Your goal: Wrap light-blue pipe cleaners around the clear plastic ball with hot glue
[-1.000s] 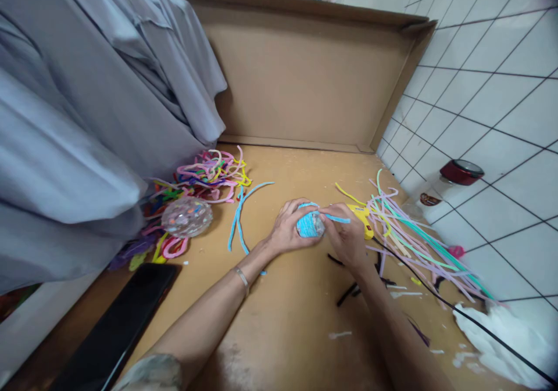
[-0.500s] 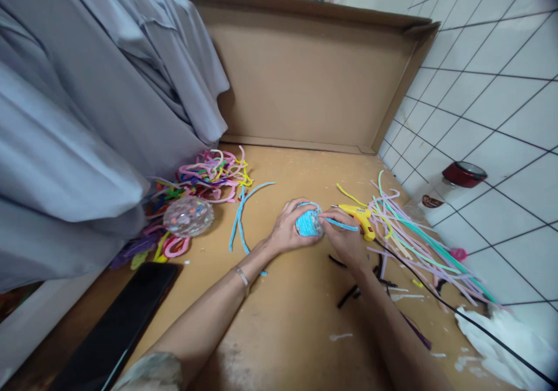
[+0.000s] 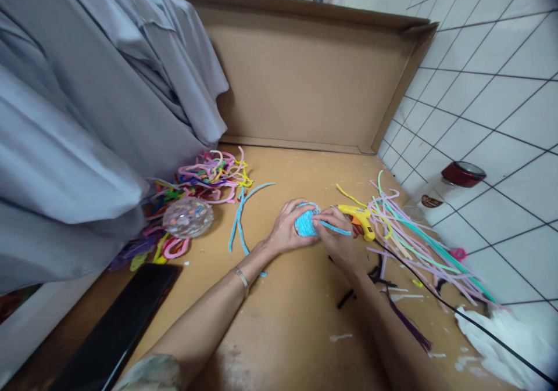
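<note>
Lying nearest, a black phone rests on the table. Beyond it, the left hand curls its fingers around a blue-wrapped piece at mid-table, while the right hand pinches a blue strip at its edge. Leftward sits a clear faceted round piece — whether the coloured specks are inside or behind, I cannot tell. Near the tiled wall is a red-lidded clear jar, contents indistinct — and, farthest along the table, a shallow cardboard box stands on edge, hollow side forward.
</note>
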`<action>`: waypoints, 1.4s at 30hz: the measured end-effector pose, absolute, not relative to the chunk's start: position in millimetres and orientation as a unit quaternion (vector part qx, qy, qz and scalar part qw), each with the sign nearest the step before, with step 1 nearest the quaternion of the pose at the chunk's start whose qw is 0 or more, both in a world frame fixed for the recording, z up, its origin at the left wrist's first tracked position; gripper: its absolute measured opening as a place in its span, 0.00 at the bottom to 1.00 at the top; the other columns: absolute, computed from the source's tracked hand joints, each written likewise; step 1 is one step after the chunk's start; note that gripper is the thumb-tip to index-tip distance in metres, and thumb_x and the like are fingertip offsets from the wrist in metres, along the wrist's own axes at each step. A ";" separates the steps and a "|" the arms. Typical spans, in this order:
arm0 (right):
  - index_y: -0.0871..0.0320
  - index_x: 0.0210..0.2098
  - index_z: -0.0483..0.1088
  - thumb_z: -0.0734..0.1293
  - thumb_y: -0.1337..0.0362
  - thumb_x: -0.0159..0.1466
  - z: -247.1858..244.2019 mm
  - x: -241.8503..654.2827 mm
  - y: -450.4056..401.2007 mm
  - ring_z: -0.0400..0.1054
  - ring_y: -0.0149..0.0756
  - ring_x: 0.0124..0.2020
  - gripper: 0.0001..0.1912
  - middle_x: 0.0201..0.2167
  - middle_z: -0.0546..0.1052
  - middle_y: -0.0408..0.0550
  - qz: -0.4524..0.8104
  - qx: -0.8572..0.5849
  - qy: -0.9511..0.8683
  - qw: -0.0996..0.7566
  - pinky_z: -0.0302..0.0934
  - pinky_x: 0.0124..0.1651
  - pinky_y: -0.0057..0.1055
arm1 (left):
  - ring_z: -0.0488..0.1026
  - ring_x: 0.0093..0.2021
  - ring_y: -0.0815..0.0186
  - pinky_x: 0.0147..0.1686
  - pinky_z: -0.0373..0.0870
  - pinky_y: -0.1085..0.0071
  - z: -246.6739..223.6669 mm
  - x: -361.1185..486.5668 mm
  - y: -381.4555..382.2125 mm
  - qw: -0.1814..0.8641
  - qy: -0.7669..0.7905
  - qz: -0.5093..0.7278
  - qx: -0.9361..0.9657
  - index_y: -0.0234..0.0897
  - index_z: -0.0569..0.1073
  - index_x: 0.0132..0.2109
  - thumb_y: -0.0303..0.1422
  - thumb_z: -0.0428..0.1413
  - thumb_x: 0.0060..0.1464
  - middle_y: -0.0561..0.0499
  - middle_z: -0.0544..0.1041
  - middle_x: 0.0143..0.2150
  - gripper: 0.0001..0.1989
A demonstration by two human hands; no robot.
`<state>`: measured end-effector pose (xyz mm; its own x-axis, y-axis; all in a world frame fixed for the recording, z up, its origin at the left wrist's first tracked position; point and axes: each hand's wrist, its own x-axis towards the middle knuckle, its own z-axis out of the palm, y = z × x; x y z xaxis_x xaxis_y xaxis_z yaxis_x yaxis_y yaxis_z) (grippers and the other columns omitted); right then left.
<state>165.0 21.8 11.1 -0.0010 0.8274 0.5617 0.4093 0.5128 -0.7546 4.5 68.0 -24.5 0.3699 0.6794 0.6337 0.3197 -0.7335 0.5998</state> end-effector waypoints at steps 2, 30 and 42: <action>0.54 0.33 0.77 0.66 0.64 0.61 12.3 164.3 21.1 0.68 0.35 0.35 0.06 0.32 0.72 0.46 0.192 -0.452 -0.684 0.539 0.65 0.37 0.32 | 0.66 0.58 0.52 0.57 0.66 0.53 -24.8 4.4 68.4 0.191 0.309 0.466 0.806 0.41 0.70 0.56 0.40 0.67 0.40 0.41 0.68 0.56 0.33; 0.53 0.36 0.77 0.64 0.64 0.64 11.7 165.6 19.9 0.69 0.36 0.38 0.09 0.34 0.70 0.47 0.167 -0.445 -0.709 0.521 0.66 0.39 0.34 | 0.67 0.59 0.52 0.56 0.67 0.54 -25.5 3.6 68.2 0.195 0.292 0.469 0.811 0.39 0.69 0.52 0.41 0.66 0.43 0.39 0.67 0.58 0.29; 0.53 0.36 0.77 0.64 0.64 0.63 10.8 165.0 19.7 0.68 0.36 0.37 0.09 0.34 0.69 0.47 0.172 -0.443 -0.704 0.527 0.66 0.39 0.34 | 0.66 0.60 0.51 0.56 0.66 0.53 -26.3 3.7 69.0 0.203 0.304 0.459 0.810 0.40 0.66 0.52 0.40 0.66 0.43 0.39 0.66 0.59 0.30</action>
<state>165.0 19.7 10.8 -0.0515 0.8055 0.5903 0.4422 0.5484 -0.7097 3.7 69.0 -26.3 0.3946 0.6784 0.6197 0.3063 -0.7330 0.6074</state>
